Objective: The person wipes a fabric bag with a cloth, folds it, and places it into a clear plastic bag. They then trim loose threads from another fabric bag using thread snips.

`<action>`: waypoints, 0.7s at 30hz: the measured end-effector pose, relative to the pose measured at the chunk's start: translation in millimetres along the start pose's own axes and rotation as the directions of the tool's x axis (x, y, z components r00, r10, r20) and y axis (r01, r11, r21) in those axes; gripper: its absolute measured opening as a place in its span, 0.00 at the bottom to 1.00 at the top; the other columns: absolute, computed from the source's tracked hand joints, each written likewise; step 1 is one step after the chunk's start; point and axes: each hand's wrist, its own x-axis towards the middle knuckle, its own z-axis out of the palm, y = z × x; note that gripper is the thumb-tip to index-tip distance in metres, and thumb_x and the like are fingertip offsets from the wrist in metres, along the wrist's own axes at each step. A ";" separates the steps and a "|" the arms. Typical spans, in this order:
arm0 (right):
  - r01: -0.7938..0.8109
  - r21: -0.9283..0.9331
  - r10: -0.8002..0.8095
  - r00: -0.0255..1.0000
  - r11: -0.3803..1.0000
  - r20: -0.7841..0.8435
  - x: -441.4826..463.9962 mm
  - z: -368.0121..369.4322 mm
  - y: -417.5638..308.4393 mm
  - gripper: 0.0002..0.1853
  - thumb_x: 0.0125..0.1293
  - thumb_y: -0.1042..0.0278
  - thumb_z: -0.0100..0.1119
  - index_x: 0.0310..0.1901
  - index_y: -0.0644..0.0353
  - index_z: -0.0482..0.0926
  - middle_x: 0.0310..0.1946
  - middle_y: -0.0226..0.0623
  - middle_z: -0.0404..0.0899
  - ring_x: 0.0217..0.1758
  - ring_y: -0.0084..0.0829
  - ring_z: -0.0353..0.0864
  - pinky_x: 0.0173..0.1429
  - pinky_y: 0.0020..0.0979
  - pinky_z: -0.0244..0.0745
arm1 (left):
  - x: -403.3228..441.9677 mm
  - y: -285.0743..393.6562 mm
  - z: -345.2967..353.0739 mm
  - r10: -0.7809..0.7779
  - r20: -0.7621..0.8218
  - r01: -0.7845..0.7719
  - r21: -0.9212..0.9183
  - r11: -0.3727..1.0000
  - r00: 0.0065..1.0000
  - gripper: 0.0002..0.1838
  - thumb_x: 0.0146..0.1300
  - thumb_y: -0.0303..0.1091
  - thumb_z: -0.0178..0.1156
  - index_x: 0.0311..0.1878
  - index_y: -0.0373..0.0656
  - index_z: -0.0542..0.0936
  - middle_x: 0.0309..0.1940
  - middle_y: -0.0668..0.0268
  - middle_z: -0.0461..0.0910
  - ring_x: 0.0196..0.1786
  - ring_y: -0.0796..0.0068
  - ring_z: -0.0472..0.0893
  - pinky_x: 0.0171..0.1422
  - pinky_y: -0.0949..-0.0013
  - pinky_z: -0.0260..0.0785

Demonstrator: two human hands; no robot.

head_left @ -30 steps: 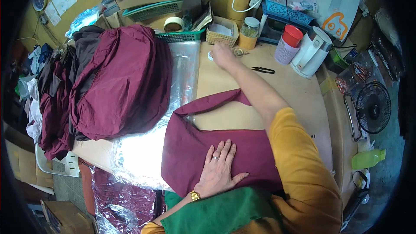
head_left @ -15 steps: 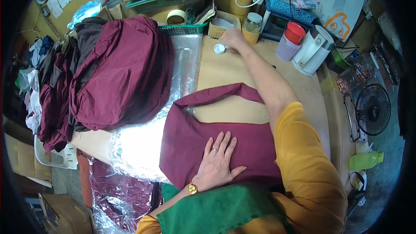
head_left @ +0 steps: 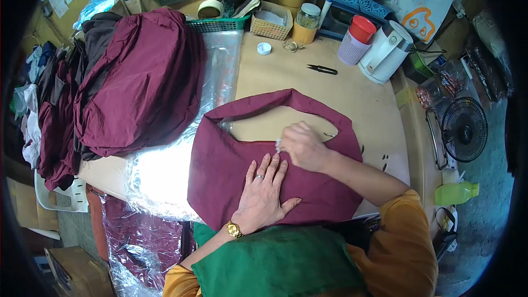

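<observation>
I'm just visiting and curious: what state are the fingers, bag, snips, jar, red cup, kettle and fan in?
Maroon bag: laid out, handle looped
Left-hand fingers: spread on the bag
Right-hand fingers: curled on a whitish item
Snips: lying on the table
Jar: upright, capped
Red cup: nested in a lilac cup
Kettle: upright
Fan: cannot tell whether running

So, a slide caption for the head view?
Left hand resting on a maroon bag, right hand holding something white.
</observation>
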 end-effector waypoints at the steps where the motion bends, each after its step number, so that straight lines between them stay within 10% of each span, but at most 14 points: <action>1: 0.074 -0.023 -0.075 0.997 0.997 -0.033 8.3 9.8 -2.5 0.03 0.56 0.70 0.61 0.30 0.58 0.79 0.32 0.35 0.73 0.41 0.38 0.75 0.49 0.38 0.68 | 0.2 0.3 0.2 -0.006 -0.005 0.006 0.006 1.000 1.000 0.50 0.61 0.68 0.57 0.72 0.34 0.64 0.73 0.46 0.62 0.78 0.50 0.57 0.81 0.44 0.43; 21: 0.077 -0.165 -0.072 0.997 0.983 0.037 -13.8 -13.8 -2.8 0.07 0.48 0.71 0.63 0.31 0.55 0.77 0.33 0.33 0.72 0.42 0.35 0.74 0.49 0.38 0.65 | -2.7 0.9 -0.5 0.005 0.022 -0.006 0.025 1.000 1.000 0.51 0.61 0.69 0.56 0.73 0.33 0.62 0.73 0.47 0.61 0.78 0.50 0.56 0.81 0.44 0.42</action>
